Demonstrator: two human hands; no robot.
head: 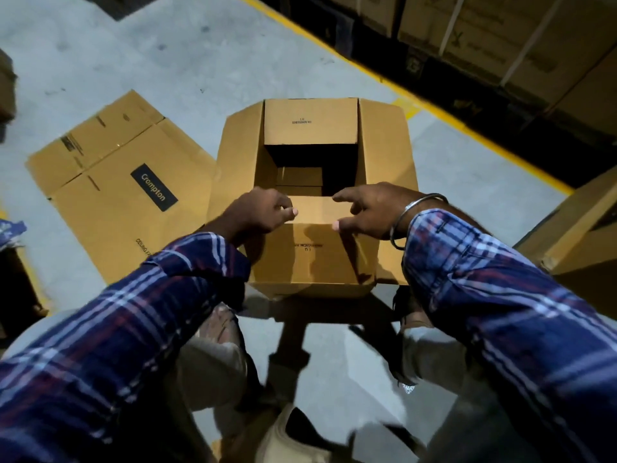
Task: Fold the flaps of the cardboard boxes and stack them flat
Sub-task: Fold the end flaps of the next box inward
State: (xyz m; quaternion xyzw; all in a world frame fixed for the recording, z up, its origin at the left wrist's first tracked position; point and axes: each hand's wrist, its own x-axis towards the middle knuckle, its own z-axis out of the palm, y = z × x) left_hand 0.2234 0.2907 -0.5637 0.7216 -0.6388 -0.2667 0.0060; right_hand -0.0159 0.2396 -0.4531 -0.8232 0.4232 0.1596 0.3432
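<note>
Here, at the far left, a flattened box [113,182] with a dark label lies on the concrete floor [334,355], its flaps spread out level; I judge it is the beginning of the flat stack, put aside so the next ones can go on top of it. Just to the right of it, touching or nearly touching its edge, stands the open box [314,195], upright, in front of the person's feet. All four of its top flaps are turned outward, and inside it is dark, with what seem to be the bottom flaps partly visible. The left hand [263,212] is over the near flap [310,248], fingers curled and the thumb stretched toward the fold; whether it really pinches the cardboard I cannot tell, because the fingertips are hidden. The right hand [364,213], with a metal bangle [414,218] on the wrist, has its fingers spread and relaxed above the same fold, holding nothing. Both hands come to this flap from the two sides, probably because a wide flap bends evenly only when it is pushed at both ends. The step in hand seems to be folding this flap, so the task is at an early point. On the right, a yellow line [444,111] crosses the floor, and stacked cartons [500,38] stand behind it.
</note>
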